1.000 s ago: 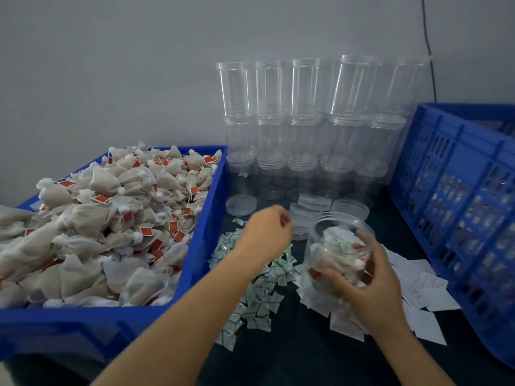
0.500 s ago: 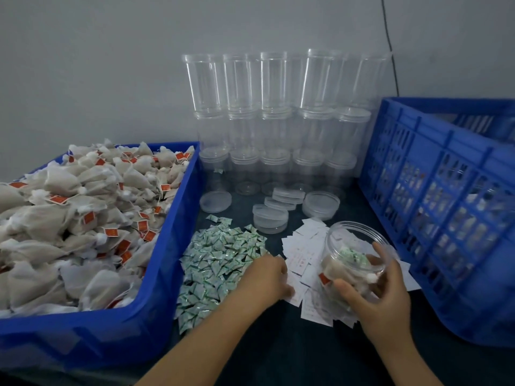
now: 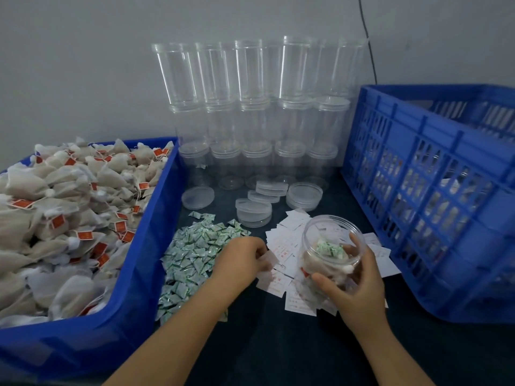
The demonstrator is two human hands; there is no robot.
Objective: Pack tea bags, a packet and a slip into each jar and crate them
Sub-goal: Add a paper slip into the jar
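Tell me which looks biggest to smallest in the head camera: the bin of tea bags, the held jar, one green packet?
1. Bin of tea bags, though it is nearest the camera.
2. Held jar, gripped by the right hand.
3. One green packet.

My left hand (image 3: 245,257) has come off the packets (image 3: 195,252) and now pinches a slip (image 3: 269,257) beside the jar (image 3: 331,254).

A black cable (image 3: 369,48) hangs down the grey wall (image 3: 83,65).
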